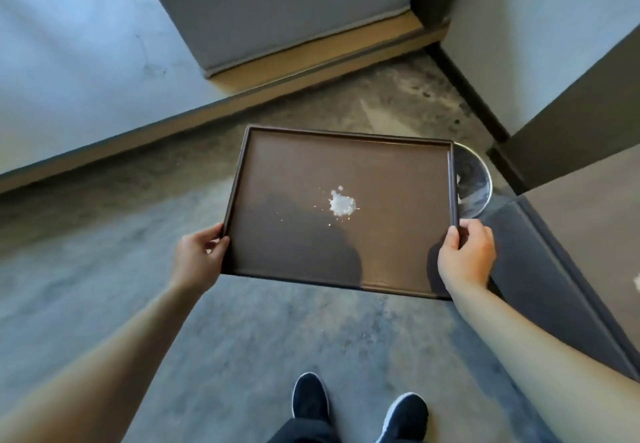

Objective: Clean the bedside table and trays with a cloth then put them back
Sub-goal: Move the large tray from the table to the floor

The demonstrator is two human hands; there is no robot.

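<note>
A: Tray (381, 252) observed held level above the carpet (104, 286), clear of any surface. Left hand (199, 255) grips the left rim, thumb on top, fingers curled under. White residue (342, 202) sits just right of centre. Right hand (465, 257) pinches the right rim the same way.

B: Noted. Cloth?

A: None in view. A round bin (476, 179) shows past the tray's right edge, on the floor.

B: Judgement: keep the tray flat so the residue stays put; if tipping it out, lower the right edge over the bin slowly, both grips firm.
</note>
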